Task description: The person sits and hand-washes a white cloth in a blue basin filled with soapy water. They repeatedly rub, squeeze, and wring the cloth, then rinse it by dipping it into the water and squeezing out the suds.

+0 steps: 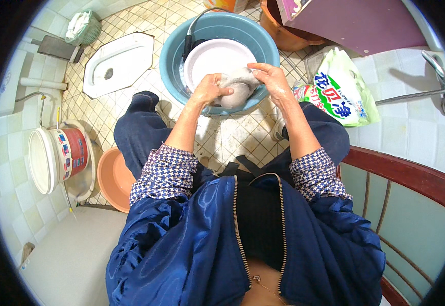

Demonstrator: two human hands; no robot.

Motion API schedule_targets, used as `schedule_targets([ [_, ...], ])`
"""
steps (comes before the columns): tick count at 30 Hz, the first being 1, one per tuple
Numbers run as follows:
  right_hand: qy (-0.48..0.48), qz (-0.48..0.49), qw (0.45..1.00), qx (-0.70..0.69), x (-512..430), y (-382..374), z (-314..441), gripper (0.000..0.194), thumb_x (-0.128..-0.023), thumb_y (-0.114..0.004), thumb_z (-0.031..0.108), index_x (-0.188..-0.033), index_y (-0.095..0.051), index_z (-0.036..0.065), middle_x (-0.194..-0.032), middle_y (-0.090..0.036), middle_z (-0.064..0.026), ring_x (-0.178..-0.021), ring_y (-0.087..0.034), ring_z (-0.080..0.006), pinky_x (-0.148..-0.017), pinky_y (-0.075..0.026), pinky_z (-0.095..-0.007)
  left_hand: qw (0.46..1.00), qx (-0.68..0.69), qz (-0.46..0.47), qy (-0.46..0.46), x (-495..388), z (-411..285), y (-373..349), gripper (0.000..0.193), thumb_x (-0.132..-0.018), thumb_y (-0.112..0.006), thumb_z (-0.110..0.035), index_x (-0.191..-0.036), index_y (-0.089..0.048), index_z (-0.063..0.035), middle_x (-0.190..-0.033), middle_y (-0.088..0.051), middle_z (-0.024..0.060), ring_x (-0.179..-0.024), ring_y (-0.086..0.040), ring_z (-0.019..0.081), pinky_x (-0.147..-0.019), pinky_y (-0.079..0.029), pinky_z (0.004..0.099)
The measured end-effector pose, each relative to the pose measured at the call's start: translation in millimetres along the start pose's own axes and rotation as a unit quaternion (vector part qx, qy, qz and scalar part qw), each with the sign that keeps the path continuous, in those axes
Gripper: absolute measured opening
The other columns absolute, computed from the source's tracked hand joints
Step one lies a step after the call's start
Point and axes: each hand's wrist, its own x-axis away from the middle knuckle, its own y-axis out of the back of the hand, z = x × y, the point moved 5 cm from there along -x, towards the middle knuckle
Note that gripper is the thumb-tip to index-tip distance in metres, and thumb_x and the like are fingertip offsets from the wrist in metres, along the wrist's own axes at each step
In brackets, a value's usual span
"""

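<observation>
Both hands hold a wet, whitish-grey piece of fabric (238, 90), perhaps a sock, bunched and rounded below. My left hand (209, 91) grips its left side, thumb across the front. My right hand (270, 78) pinches its upper right end between thumb and fingers. The fabric is over the near rim of a large blue plastic tub (169, 65). Inside the tub sits a smaller white basin (220, 57), partly hidden by the hands and fabric. Dark material (199, 46) shows beside the basin. A black-handled hose (187, 48) hangs over the tub's far left wall.
A detergent bag (343, 91) bearing writing stands by the right wall. A squat toilet (119, 63) is set in the tiled floor at left. An orange basin (117, 179) and a white bucket (60, 158) are near my left leg. A brown tub (283, 38) stands beyond, under a purple cabinet (356, 23).
</observation>
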Motion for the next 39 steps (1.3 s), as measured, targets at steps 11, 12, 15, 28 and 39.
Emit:
schedule_targets([
  [11, 0.147, 0.131, 0.869, 0.454, 6.9, -30.4, 33.3, 0.053, -0.064, -0.074, 0.028, -0.112, -0.059, 0.011, -0.111, -0.059, -0.0099, -0.105, -0.054, -0.0273, -0.087, -0.043, -0.0374, 0.963, -0.140, -0.045, -0.226, 5.3, -45.8, -20.5, 0.014, -0.072, -0.068, -0.010, -0.083, -0.067, -0.0014, -0.078, -0.062, 0.0047, -0.073, -0.057, 0.0112, -0.064, -0.045, 0.0264],
  [12, 0.109, 0.128, 0.878, 0.449, -0.1, -29.8, 27.1, 0.046, -0.067, -0.072, 0.021, -0.110, -0.059, 0.007, -0.103, -0.062, -0.0104, -0.096, -0.058, -0.0255, -0.083, -0.044, -0.0346, 0.957, -0.198, -0.060, -0.202, 3.1, -43.2, -16.8, 0.015, -0.072, -0.068, -0.011, -0.085, -0.066, -0.0024, -0.086, -0.063, 0.0064, -0.084, -0.057, 0.0147, -0.074, -0.045, 0.0287],
  [15, 0.040, 0.103, 0.944, 0.310, -17.4, -20.7, 3.5, 0.034, -0.074, -0.068, 0.013, -0.104, -0.060, -0.001, -0.092, -0.065, -0.0087, -0.082, -0.061, -0.0192, -0.076, -0.047, -0.0299, 0.972, 0.064, -0.158, -0.161, -6.2, -24.5, 7.8, 0.025, -0.072, -0.069, -0.010, -0.095, -0.064, -0.0021, -0.087, -0.061, 0.0027, -0.087, -0.054, 0.0138, -0.080, -0.042, 0.0266],
  [28, -0.128, 0.099, 0.976, -0.145, -74.1, -24.4, -18.1, 0.033, -0.082, -0.062, 0.011, -0.111, -0.055, -0.003, -0.104, -0.061, -0.0120, -0.092, -0.060, -0.0205, -0.081, -0.049, -0.0341, 0.825, 0.547, -0.090, 0.111, -50.3, 80.9, 19.2, 0.077, -0.082, -0.042, -0.063, -0.134, -0.033, -0.0084, -0.139, -0.033, 0.0121, -0.125, -0.032, 0.0321, -0.102, -0.024, 0.0526],
  [39, 0.005, 0.024, 0.914, 0.404, -207.7, -0.9, -194.0, 0.040, -0.076, -0.063, 0.016, -0.112, -0.056, 0.001, -0.094, -0.063, -0.0157, -0.091, -0.060, -0.0331, -0.081, -0.045, -0.0387, 0.892, -0.176, -0.401, 0.111, -84.9, 163.0, 84.3, 0.033, -0.075, -0.064, -0.012, -0.106, -0.057, -0.0045, -0.114, -0.052, 0.0209, -0.101, -0.052, 0.0327, -0.087, -0.040, 0.0370],
])
